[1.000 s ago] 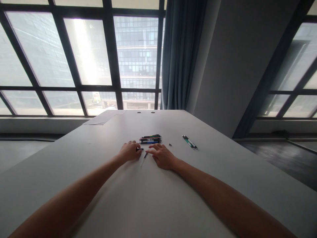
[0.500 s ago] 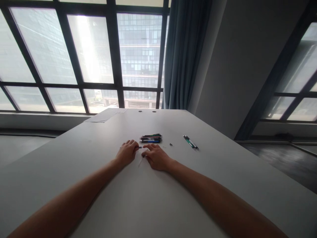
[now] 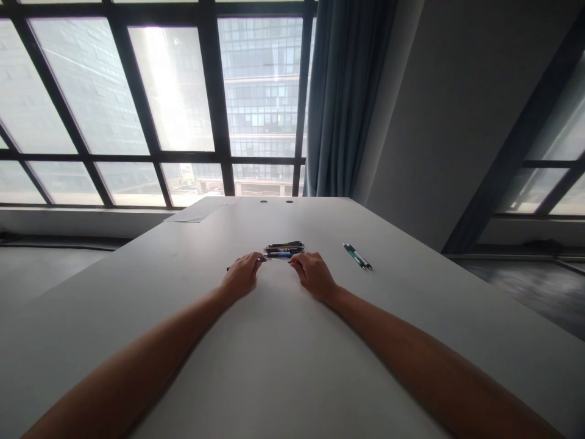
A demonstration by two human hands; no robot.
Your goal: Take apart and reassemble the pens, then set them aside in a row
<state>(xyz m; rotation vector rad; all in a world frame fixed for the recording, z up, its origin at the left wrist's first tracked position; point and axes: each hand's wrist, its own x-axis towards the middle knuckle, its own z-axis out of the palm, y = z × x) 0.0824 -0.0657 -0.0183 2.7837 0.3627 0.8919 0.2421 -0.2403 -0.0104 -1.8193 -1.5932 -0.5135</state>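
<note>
My left hand [image 3: 242, 275] rests on the white table [image 3: 274, 341], its fingers curled round a thin dark pen [image 3: 261, 260] whose ends stick out on both sides of the hand. My right hand [image 3: 313, 274] lies a little to the right with its fingers pinched together at their tips. What they pinch is too small to make out. Just beyond both hands lies a small pile of several pens [image 3: 284, 249], side by side, close to the fingertips.
Two more pens [image 3: 358, 256] lie together to the right of my right hand. A sheet of paper [image 3: 196, 211] sits at the far left corner, and two round holes [image 3: 262, 200] mark the table's far edge. Beyond it are large windows and a blue curtain [image 3: 342, 97].
Both hands have moved forward to the pile of pens. My right hand has gone from flat on the table to a pinch. The small bit beside the pile is now hidden.
</note>
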